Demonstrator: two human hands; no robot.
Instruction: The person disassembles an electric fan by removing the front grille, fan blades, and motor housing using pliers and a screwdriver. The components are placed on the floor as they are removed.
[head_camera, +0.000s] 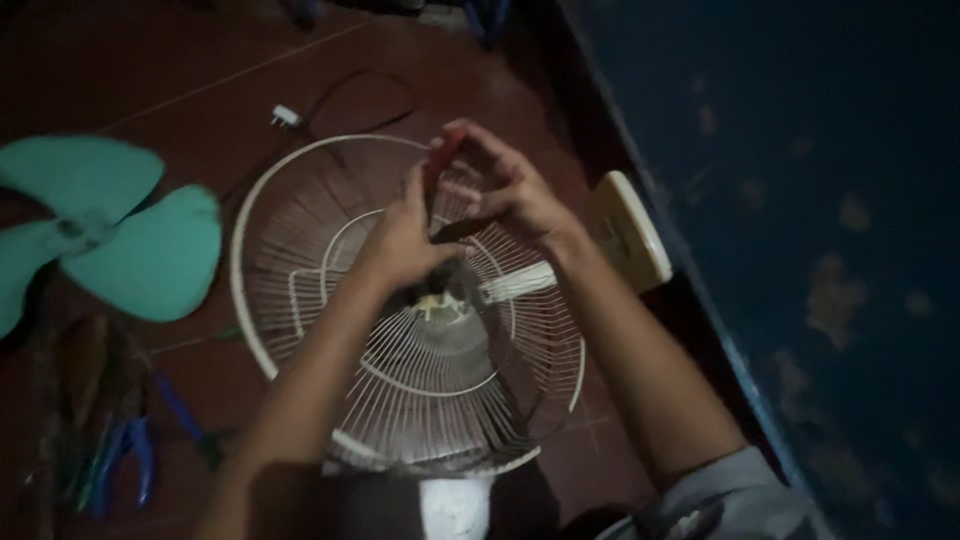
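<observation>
Both forearms reach forward and converge, bare to the elbow. The left hand (405, 240) is raised with its back to the camera, fingers pointing up and close together, the fingertips meeting those of the right. The right hand (510, 185) sits slightly higher and further forward, wrist bent inward, fingers curled and pinched shut toward the left hand's tips.

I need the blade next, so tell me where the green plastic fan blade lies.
In the head view, the green plastic fan blade lies on the dark red floor at far left, beside the white wire fan guard and above the blue-handled pliers.
</observation>
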